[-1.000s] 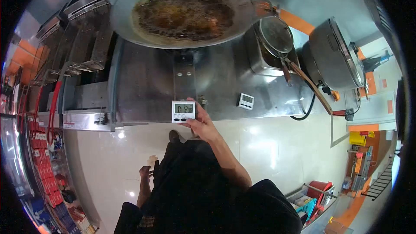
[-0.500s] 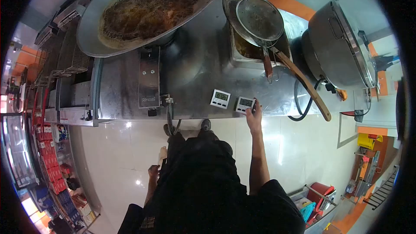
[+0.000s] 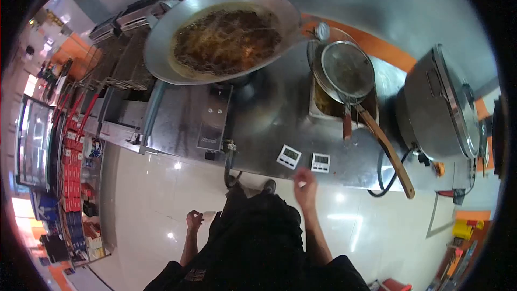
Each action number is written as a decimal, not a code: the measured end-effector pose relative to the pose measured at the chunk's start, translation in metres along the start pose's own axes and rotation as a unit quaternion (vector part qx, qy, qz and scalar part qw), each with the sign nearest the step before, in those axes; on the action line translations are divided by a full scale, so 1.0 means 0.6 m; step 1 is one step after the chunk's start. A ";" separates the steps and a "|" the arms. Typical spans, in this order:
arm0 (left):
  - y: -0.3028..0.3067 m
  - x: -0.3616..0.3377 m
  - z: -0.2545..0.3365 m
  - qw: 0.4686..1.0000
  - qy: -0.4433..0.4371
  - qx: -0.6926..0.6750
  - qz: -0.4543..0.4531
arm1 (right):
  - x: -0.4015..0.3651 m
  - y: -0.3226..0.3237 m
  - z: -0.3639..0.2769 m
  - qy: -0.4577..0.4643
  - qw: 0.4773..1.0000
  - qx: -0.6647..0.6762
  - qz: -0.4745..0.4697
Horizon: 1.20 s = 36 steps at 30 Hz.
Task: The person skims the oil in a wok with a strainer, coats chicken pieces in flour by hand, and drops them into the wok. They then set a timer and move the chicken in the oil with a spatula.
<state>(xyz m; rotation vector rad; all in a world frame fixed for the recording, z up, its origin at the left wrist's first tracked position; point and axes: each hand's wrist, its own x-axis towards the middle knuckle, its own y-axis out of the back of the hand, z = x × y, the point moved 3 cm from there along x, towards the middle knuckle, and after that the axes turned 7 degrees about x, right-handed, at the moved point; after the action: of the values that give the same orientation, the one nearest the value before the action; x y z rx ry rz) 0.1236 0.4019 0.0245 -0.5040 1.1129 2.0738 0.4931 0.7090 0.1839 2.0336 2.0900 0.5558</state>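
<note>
My right hand is above the counter's front edge, just below two small white digital timers. Motion blurs its fingertips; thumb and fingers curl loosely with a gap between them and nothing visible inside. The left timer lies tilted, and the right timer sits nearly square beside it, both face up on the steel counter. Down at my left side, over the floor, hangs my left hand, its fingers loosely bent and apart, with nothing seen in them. A pale shape shows right by its fingers.
A wide metal wok of bubbling dark oil, with a dial thermometer, stands at the back left. Round strainers rest over a metal pan; their wooden handle overhangs the edge. A large lidded pot stands right. Wire baskets are left.
My right hand has let go of the right timer and drawn back toward me, off the counter. The timer now lies flat. My view has shifted, so the counter appears lower and farther right.
</note>
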 end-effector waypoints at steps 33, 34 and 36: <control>0.057 0.042 -0.287 0.944 0.087 -0.287 -0.136 | 0.239 0.223 -0.065 -0.007 0.957 -0.219 0.192; 0.060 0.047 -0.266 0.921 0.101 -0.354 -0.131 | 0.266 0.223 -0.024 0.011 0.951 -0.248 0.184; 0.075 0.048 -0.222 0.962 0.142 -0.226 -0.061 | 0.287 0.221 -0.010 0.032 0.945 -0.274 0.178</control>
<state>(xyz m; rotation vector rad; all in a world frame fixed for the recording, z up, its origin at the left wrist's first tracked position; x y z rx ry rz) 0.0716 0.2860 -0.0421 -1.0931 0.7270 2.1914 0.6041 0.8783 0.2629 2.0536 1.3684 1.1266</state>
